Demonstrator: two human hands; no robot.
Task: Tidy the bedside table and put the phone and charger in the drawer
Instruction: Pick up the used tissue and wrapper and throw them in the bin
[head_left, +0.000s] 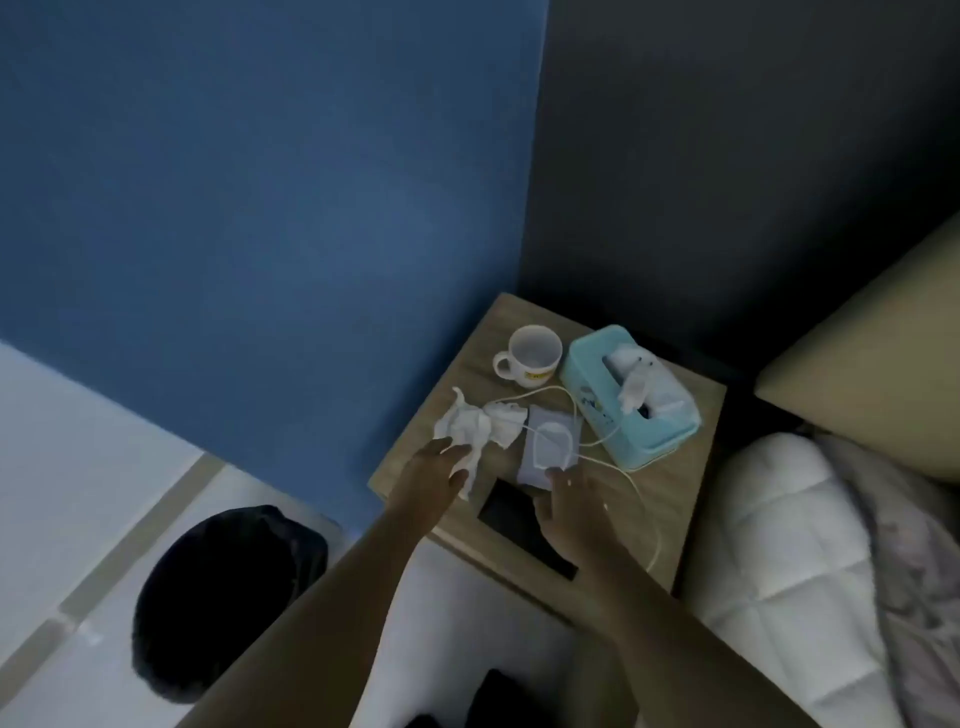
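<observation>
Nearest, two bare forearms reaching up from the lower edge toward a small wooden bench set in the corner between a blue wall and a dark wall. Left of the arms, on the pale floor, a black round bin. Right of the bench, a bed with a white quilt and a beige headboard. On the near part of the bench, a dark flat phone, lying face up, partly under the right hand; fingers of that hand loosely spread, tips touching the near edge of a grey pouch, thumb over the phone. Left hand just beside, fingers closed on the near end of a crumpled white tissue, which spreads across the left edge of the bench. White charger cable looped over the pouch, trailing right along the bench and down its right side; plug end not clear enough to tell. Farther back, a light blue tissue box with a white tissue sticking up from its slot, and just left of it a white mug, upright, handle turned left. Drawer front below the bench top, shut so far as can be told.
</observation>
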